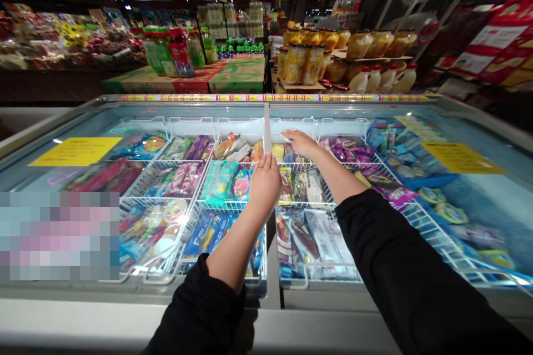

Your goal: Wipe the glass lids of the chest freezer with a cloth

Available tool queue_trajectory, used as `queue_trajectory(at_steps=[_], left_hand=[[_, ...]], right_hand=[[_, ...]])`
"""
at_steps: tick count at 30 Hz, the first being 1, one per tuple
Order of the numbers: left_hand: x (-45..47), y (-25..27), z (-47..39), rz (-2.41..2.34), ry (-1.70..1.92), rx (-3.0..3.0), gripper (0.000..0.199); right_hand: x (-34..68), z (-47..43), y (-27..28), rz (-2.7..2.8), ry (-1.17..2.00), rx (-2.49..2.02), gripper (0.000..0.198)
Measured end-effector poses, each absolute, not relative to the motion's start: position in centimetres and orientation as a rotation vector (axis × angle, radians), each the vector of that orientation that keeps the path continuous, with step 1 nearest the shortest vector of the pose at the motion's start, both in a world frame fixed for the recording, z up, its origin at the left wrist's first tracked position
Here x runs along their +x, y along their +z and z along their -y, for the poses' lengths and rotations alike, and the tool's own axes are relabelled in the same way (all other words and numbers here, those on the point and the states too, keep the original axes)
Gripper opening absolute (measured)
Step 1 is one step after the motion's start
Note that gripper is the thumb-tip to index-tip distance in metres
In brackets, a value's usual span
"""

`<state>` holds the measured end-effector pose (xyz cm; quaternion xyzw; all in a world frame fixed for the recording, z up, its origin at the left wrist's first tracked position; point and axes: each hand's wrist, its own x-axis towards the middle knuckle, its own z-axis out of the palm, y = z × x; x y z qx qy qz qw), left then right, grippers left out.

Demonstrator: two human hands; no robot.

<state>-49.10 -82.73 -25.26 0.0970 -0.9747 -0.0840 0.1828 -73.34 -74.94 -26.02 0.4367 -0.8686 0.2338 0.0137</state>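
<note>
My left hand (pixel 266 180) lies over the grey centre divider (pixel 272 266) of a chest freezer, fingers stretched forward and a ring on one of them. Farther off and to the right, my right hand (pixel 303 142) reaches over the freezer's glass top, its fingers extended to the left. A small white patch shows at its fingertips; I cannot tell whether it is a thing or a reflection. Below the glass, white wire baskets (pixel 194 202) hold wrapped ice creams, among them a teal packet (pixel 220 183) near my left hand and brown-and-silver packets (pixel 306 236) nearer me.
Yellow paper notices (pixel 77 151) are on the glass at both sides. A price strip (pixel 250 97) runs along the far rim. Behind stand bottles (pixel 169 52) on cartons and jars of yellow fruit (pixel 313 64). The freezer's pale front edge (pixel 316 324) lies close to me.
</note>
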Motion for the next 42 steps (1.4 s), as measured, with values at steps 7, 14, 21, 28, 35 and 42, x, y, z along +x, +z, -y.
queue_trajectory(at_steps=[7,14,21,28,35,42], left_hand=[[-48.9,-25.0,83.0,2.783,-0.278,0.245,0.052],[-49.1,-24.8,83.0,2.8,-0.237,0.266,0.051],[-48.4,-24.4,83.9,2.811,-0.259,0.161,0.05],[-46.1,-23.3,83.1,2.884,-0.265,0.19,0.052],[-42.0,-23.8,81.0,2.884,-0.286,0.273,0.053],[-40.8,-24.5,81.1,2.87,-0.311,0.23,0.052]], right_hand=[[-72.5,69.1,-26.6,2.702,0.745,1.409,0.06],[-70.2,73.5,-25.8,2.804,0.701,1.17,0.066],[-63.4,69.6,-26.2,2.639,0.715,1.576,0.073],[-64.6,66.8,-25.9,2.711,0.766,1.418,0.069],[-62.8,71.3,-25.6,2.719,0.711,1.267,0.072],[-59.8,65.8,-26.7,2.619,0.809,1.664,0.076]])
